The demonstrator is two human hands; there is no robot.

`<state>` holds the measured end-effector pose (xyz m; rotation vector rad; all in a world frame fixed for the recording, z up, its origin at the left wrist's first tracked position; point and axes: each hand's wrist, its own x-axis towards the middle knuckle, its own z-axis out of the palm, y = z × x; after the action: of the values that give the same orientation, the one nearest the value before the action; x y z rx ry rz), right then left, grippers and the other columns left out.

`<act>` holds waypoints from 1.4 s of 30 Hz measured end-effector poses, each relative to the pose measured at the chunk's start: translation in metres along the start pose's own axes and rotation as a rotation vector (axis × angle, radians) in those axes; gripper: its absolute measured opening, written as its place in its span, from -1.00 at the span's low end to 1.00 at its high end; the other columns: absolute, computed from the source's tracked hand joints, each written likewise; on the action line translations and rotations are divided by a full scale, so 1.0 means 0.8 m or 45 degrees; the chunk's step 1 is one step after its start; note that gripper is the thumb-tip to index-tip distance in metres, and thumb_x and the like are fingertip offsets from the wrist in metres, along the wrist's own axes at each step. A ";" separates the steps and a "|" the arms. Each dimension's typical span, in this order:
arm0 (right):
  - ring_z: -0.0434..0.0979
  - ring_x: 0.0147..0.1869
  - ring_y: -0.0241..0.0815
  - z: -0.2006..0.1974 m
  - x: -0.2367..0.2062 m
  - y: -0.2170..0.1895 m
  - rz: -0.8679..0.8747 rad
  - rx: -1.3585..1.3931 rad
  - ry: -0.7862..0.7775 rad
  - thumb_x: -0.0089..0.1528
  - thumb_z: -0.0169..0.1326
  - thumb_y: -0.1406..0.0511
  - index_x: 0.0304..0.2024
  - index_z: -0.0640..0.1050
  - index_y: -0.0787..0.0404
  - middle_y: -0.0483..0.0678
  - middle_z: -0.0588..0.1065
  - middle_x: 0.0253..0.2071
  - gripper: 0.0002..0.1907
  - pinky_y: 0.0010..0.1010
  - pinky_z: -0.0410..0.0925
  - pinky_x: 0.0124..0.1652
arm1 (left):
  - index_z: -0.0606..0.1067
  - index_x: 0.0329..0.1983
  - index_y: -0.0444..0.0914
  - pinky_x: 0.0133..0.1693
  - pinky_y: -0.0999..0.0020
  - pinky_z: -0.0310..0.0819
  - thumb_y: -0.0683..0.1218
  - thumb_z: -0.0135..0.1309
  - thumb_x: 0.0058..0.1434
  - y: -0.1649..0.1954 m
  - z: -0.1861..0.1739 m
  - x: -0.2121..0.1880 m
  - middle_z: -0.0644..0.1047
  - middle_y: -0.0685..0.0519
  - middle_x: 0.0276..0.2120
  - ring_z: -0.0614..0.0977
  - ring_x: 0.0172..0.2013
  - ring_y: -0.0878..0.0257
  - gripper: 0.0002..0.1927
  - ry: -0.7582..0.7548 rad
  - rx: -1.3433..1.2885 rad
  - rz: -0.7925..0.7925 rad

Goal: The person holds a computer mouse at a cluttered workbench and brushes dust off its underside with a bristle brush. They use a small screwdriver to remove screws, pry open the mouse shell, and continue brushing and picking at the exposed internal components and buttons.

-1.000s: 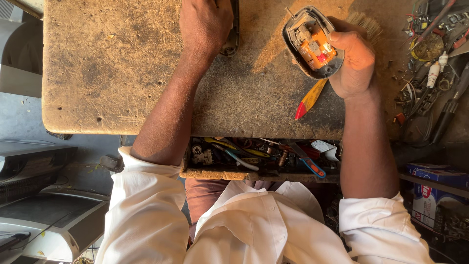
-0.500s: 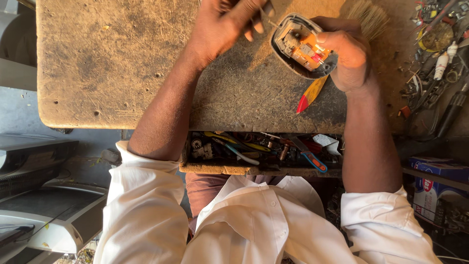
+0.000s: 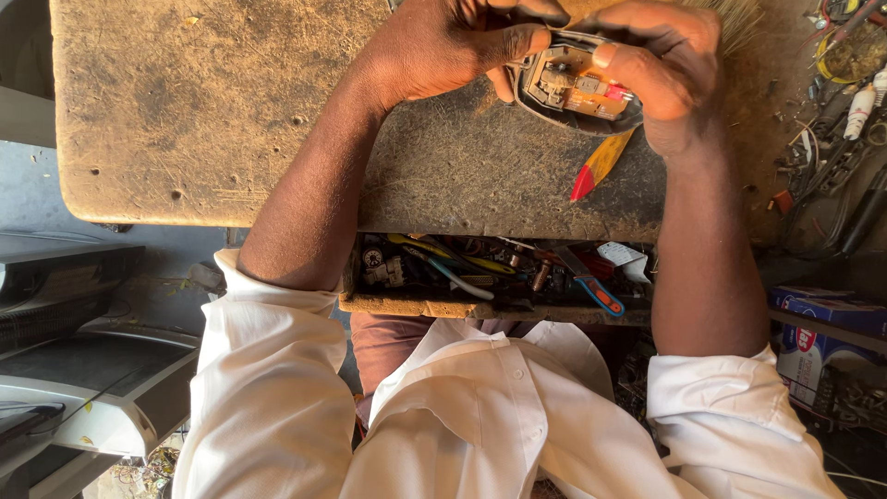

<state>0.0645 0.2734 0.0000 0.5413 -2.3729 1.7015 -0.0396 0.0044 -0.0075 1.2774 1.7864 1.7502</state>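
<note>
We curl our right hand (image 3: 670, 79) in a closed grip around the opened oval device (image 3: 577, 85), its orange circuit board bare, above the scuffed wooden counter (image 3: 231, 120). Our left hand (image 3: 453, 46) pinches its near rim. A red-and-yellow screwdriver (image 3: 601, 164) lies just below.

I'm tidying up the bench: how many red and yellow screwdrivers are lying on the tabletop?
1. The red and yellow screwdriver lies on the worn table, just below the open device held in both hands. More tools fill the drawer; others may be hidden there.
</note>
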 end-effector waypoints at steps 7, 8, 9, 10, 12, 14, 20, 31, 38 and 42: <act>0.30 -0.39 -0.33 -0.001 0.003 0.002 0.118 -0.048 0.265 0.43 0.20 0.22 -0.14 0.52 0.31 -0.08 0.40 -0.33 -0.75 -0.48 0.17 -0.35 | 0.58 0.13 -0.31 -0.25 0.31 0.86 -0.11 0.12 0.56 -0.011 -0.001 -0.001 0.70 -0.07 -0.17 0.81 -0.25 0.18 -0.80 0.149 0.005 0.013; 0.27 -0.38 -0.38 0.001 0.002 -0.004 0.179 0.054 0.299 0.44 0.18 0.21 -0.05 0.52 0.27 -0.13 0.39 -0.29 -0.76 -0.51 0.15 -0.35 | 0.59 0.10 -0.31 -0.23 0.30 0.87 -0.12 0.12 0.56 -0.012 -0.002 0.000 0.70 -0.07 -0.18 0.81 -0.25 0.17 -0.82 0.190 0.006 0.001; 0.25 -0.37 -0.43 0.004 0.001 -0.012 0.238 0.156 0.331 0.45 0.17 0.19 0.04 0.52 0.23 -0.18 0.39 -0.25 -0.74 -0.53 0.12 -0.34 | 0.60 0.07 -0.31 -0.22 0.29 0.88 -0.12 0.11 0.56 -0.013 -0.002 0.001 0.71 -0.07 -0.19 0.82 -0.24 0.17 -0.83 0.231 0.008 -0.008; 0.23 -0.36 -0.47 0.006 0.000 -0.021 0.297 0.259 0.362 0.45 0.15 0.18 0.13 0.51 0.19 -0.22 0.38 -0.21 -0.71 -0.55 0.10 -0.34 | 0.58 0.09 -0.32 -0.17 0.27 0.85 -0.14 0.10 0.58 -0.013 -0.003 0.002 0.70 -0.08 -0.14 0.81 -0.18 0.15 -0.84 0.232 -0.075 0.049; 0.20 -0.38 -0.50 0.011 0.003 -0.035 0.311 0.405 0.398 0.47 0.12 0.18 0.16 0.51 0.17 -0.25 0.39 -0.18 -0.71 -0.58 0.07 -0.36 | 0.55 0.14 -0.33 -0.08 0.21 0.81 -0.20 0.08 0.60 -0.012 -0.004 0.004 0.67 -0.11 -0.04 0.79 -0.05 0.10 -0.85 0.230 -0.241 0.162; 0.19 -0.44 -0.48 0.013 0.007 -0.044 0.234 0.487 0.413 0.48 0.11 0.21 0.05 0.50 0.21 -0.22 0.42 -0.18 -0.79 -0.60 0.06 -0.42 | 0.50 0.18 -0.32 -0.03 0.21 0.81 -0.27 0.06 0.60 -0.008 -0.005 0.004 0.66 -0.11 -0.02 0.79 0.01 0.11 -0.85 0.214 -0.231 0.144; 0.14 -0.40 -0.48 0.014 0.005 -0.045 0.111 0.476 0.440 0.66 0.06 0.23 0.08 0.54 0.29 -0.23 0.29 -0.33 -0.78 -0.58 0.07 -0.37 | 0.42 0.33 -0.35 0.09 0.19 0.76 -0.39 0.06 0.55 0.011 -0.001 0.001 0.60 -0.17 0.12 0.76 0.09 0.10 -0.66 0.008 -0.161 0.128; 0.30 -0.44 -0.40 0.019 0.000 -0.031 -0.119 -0.027 0.551 0.64 0.08 0.29 0.09 0.51 0.36 -0.16 0.38 -0.38 -0.80 -0.52 0.16 -0.40 | 0.05 0.59 -0.24 0.21 0.21 0.69 -0.07 0.36 0.49 -0.011 0.040 -0.002 0.49 -0.14 0.36 0.67 0.27 0.10 -0.16 -0.041 0.019 0.122; 0.35 -0.40 -0.38 0.014 -0.009 -0.022 -0.193 -0.133 0.547 0.64 0.12 0.26 0.19 0.52 0.34 -0.11 0.42 -0.35 -0.75 -0.51 0.19 -0.35 | 0.06 0.58 -0.22 0.24 0.23 0.70 -0.07 0.33 0.54 -0.020 0.050 -0.002 0.47 -0.12 0.33 0.63 0.28 0.16 -0.21 -0.018 -0.074 0.114; 0.38 -0.41 -0.38 0.011 -0.010 -0.020 -0.222 -0.178 0.547 0.62 0.13 0.22 0.22 0.52 0.34 -0.12 0.43 -0.37 -0.71 -0.51 0.21 -0.36 | 0.06 0.57 -0.20 0.14 0.29 0.74 -0.10 0.31 0.54 -0.018 0.053 -0.002 0.51 -0.08 0.31 0.71 0.18 0.22 -0.23 -0.017 -0.126 0.041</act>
<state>0.0789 0.2621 0.0082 0.3102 -2.0514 1.3972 -0.0116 0.0318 -0.0291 1.2809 1.6587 1.8187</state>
